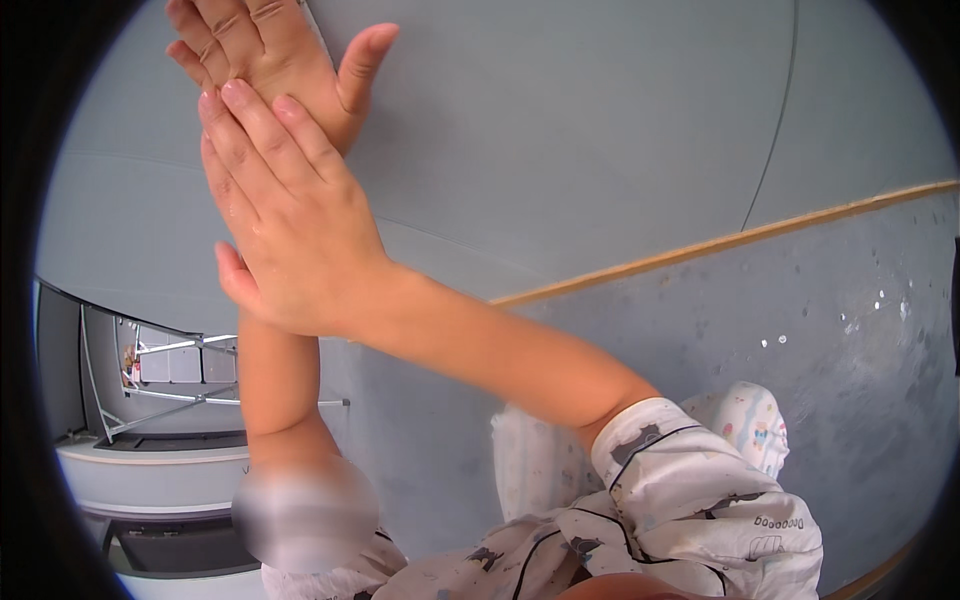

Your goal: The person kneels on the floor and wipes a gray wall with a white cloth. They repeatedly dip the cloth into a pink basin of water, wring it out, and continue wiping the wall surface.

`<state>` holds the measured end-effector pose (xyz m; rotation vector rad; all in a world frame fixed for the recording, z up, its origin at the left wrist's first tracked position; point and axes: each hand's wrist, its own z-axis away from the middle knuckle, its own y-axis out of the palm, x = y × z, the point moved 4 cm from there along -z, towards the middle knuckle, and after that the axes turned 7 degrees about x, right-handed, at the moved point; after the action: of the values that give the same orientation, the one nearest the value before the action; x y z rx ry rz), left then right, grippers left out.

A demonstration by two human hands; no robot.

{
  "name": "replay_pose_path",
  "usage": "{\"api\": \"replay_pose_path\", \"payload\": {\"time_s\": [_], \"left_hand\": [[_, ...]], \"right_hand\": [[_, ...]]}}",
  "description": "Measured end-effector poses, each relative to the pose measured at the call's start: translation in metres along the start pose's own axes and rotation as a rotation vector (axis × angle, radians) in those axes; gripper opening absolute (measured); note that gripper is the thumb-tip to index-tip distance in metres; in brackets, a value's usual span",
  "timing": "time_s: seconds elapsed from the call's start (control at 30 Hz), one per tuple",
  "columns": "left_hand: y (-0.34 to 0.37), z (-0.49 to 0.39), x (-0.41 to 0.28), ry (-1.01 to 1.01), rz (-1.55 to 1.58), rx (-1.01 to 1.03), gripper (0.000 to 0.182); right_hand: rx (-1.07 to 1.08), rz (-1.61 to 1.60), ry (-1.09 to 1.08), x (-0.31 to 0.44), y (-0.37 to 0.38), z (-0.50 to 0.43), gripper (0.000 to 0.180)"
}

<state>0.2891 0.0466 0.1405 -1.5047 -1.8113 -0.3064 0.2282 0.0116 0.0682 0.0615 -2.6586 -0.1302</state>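
My left hand [277, 60] reaches out at the top left, its fingers spread and its thumb pointing off to the right; the fingertips run past the picture's edge. Across the back of it and the wrist lies my right hand [300, 202], flat, with its back toward me and its thumb on the left. Small glints on the right hand's skin look wet. Neither hand holds an object. Beyond both hands is a broad smooth grey surface [585, 127] bordered by a narrow wooden strip [660, 261]. Part of a thin pale edge shows behind the left hand.
A thin dark line [780, 112] runs down the grey surface at right. Below the strip is a grey floor [847, 405] with white specks. Patterned trouser legs [536, 465] show beneath my right arm. A metal tube frame [172, 397] stands at left. A blurred patch covers my left sleeve.
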Motion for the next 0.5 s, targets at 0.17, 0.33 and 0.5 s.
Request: {"api": "replay_pose_path", "payload": {"time_s": [0.17,0.33,0.5], "left_hand": [[0.027,0.024,-0.069,0.148,0.113,0.157,0.104],[0.069,0.075,-0.205,0.594,-0.179,0.597,0.097],[0.098,0.139,-0.296,0.931,-0.459,0.697,0.092]], "right_hand": [[0.03,-0.033,0.123,-0.034,-0.017,0.041,0.072],[-0.31,0.071,0.384,-0.103,-0.06,0.137,0.067],[-0.501,0.011,0.585,-0.145,-0.087,0.22,0.066]]}}
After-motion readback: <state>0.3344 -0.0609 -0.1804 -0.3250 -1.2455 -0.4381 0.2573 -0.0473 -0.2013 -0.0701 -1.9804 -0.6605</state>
